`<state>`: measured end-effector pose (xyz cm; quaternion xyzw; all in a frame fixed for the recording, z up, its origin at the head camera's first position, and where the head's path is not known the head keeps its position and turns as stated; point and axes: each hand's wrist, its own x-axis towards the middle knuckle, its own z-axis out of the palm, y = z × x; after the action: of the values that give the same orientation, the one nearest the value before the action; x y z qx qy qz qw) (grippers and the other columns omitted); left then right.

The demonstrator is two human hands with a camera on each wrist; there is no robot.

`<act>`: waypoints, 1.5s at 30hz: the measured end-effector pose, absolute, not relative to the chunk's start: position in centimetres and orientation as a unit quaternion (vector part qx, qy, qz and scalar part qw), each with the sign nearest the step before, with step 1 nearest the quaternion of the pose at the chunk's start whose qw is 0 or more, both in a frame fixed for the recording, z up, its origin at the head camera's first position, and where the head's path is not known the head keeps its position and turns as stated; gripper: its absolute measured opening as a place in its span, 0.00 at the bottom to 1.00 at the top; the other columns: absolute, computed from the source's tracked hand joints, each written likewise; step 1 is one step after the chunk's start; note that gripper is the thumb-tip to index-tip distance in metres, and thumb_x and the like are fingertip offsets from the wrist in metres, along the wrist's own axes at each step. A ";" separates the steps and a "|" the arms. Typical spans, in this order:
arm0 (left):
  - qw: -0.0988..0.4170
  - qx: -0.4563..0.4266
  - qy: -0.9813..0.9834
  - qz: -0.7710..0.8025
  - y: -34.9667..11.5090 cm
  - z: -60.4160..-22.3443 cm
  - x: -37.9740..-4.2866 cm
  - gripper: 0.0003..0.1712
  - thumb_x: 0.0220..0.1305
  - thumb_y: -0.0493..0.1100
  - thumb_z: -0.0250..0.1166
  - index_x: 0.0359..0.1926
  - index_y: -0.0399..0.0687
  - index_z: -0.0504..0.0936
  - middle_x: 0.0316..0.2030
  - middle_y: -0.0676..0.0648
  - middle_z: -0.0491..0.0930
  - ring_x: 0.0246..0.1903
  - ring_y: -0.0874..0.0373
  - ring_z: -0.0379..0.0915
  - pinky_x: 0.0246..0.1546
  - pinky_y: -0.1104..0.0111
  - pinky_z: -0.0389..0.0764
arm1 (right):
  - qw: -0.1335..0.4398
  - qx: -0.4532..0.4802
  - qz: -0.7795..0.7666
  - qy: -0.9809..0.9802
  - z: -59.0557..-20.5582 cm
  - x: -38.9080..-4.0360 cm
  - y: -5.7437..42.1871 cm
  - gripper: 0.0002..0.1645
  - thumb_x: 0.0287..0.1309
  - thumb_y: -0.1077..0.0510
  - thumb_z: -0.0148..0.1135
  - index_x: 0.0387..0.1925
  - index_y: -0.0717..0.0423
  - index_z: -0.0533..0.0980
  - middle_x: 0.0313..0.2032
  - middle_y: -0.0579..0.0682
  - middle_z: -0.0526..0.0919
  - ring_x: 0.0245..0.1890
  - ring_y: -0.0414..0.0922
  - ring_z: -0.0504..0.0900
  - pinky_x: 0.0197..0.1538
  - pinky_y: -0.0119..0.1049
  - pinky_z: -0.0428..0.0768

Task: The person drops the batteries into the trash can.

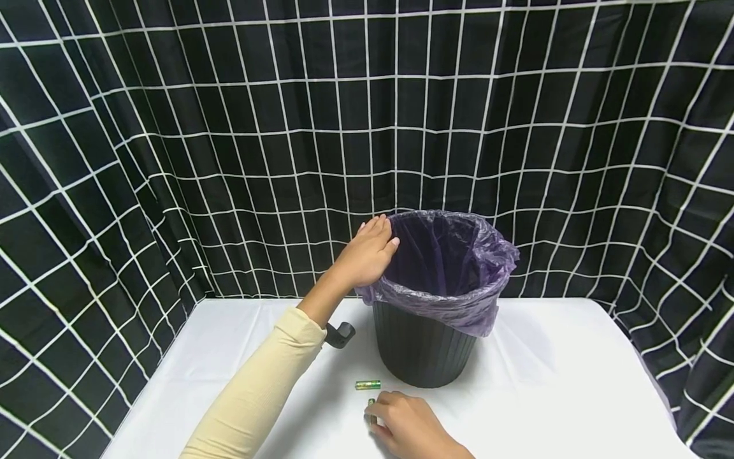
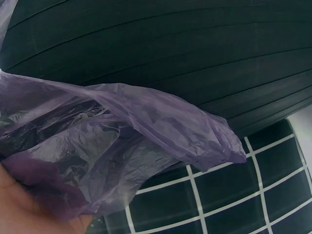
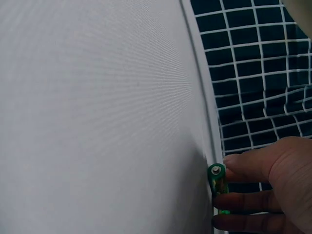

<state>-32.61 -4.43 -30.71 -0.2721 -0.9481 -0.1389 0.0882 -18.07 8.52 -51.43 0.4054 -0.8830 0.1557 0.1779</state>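
Observation:
A dark ribbed trash can [image 1: 424, 350] stands on the white table, lined with a purple plastic bag [image 1: 436, 306] folded over its rim. At the rim's left side my left hand [image 1: 367, 252] rests against the bag with its fingers extended. In the left wrist view, the loose bag edge [image 2: 165, 122] partly covers that hand [image 2: 29, 204]. My right hand [image 1: 410, 424], in front of the can, pinches a green battery [image 3: 217, 178] between thumb and fingers, close to the tabletop. Another green battery [image 1: 367, 385] lies on its side just beyond that hand.
A black curved object [image 1: 341, 335] lies left of the can, partly hidden by the left forearm. Black curtains [image 1: 287, 127] with a white grid surround the back and sides of the white table [image 1: 550, 395].

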 end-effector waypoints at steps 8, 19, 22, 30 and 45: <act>0.092 -0.271 -0.948 -0.137 -4.7 -30.6 -32.5 0.32 0.75 0.50 0.33 0.70 0.32 0.50 0.72 0.39 0.45 0.72 0.50 0.34 0.71 0.62 0.38 | 0.170 0.387 0.154 -0.893 -51.3 -17.9 8.4 0.06 0.47 0.56 0.68 0.24 0.44 0.77 0.23 0.35 0.71 0.23 0.32 0.71 0.20 0.25 0.68; 0.088 -0.269 -0.949 -0.142 -4.8 -30.6 -32.3 0.33 0.75 0.51 0.33 0.70 0.32 0.50 0.72 0.40 0.43 0.72 0.51 0.33 0.71 0.61 0.38 | 0.179 0.384 0.143 -0.895 -51.6 -18.0 8.6 0.12 0.39 0.66 0.68 0.19 0.46 0.75 0.20 0.37 0.69 0.20 0.33 0.68 0.19 0.25 0.63; 0.087 -0.270 -0.948 -0.141 -4.8 -30.6 -32.2 0.33 0.75 0.51 0.33 0.70 0.32 0.49 0.72 0.40 0.43 0.72 0.51 0.33 0.71 0.61 0.37 | 0.179 0.388 0.145 -0.892 -51.7 -18.1 8.7 0.15 0.35 0.68 0.67 0.15 0.45 0.72 0.19 0.37 0.67 0.18 0.32 0.65 0.18 0.25 0.60; 0.089 -0.270 -0.948 -0.144 -4.7 -30.5 -32.3 0.32 0.75 0.50 0.34 0.70 0.32 0.50 0.72 0.39 0.45 0.72 0.51 0.34 0.71 0.61 0.38 | 0.176 0.400 0.123 -0.891 -50.5 -17.8 8.9 0.12 0.35 0.66 0.70 0.16 0.45 0.78 0.20 0.36 0.69 0.19 0.31 0.66 0.18 0.25 0.65; 0.096 -0.275 -0.945 -0.147 -4.3 -30.7 -32.4 0.32 0.75 0.50 0.34 0.70 0.32 0.51 0.72 0.39 0.45 0.72 0.50 0.34 0.71 0.63 0.36 | 0.306 0.384 0.168 -0.855 -45.4 -17.3 10.5 0.20 0.30 0.72 0.68 0.25 0.45 0.77 0.27 0.34 0.76 0.27 0.34 0.77 0.22 0.29 0.76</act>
<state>-32.45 -4.32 -30.68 -0.2749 -0.9453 -0.1470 0.0956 -17.27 10.46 -45.39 0.3835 -0.8549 0.1678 0.3064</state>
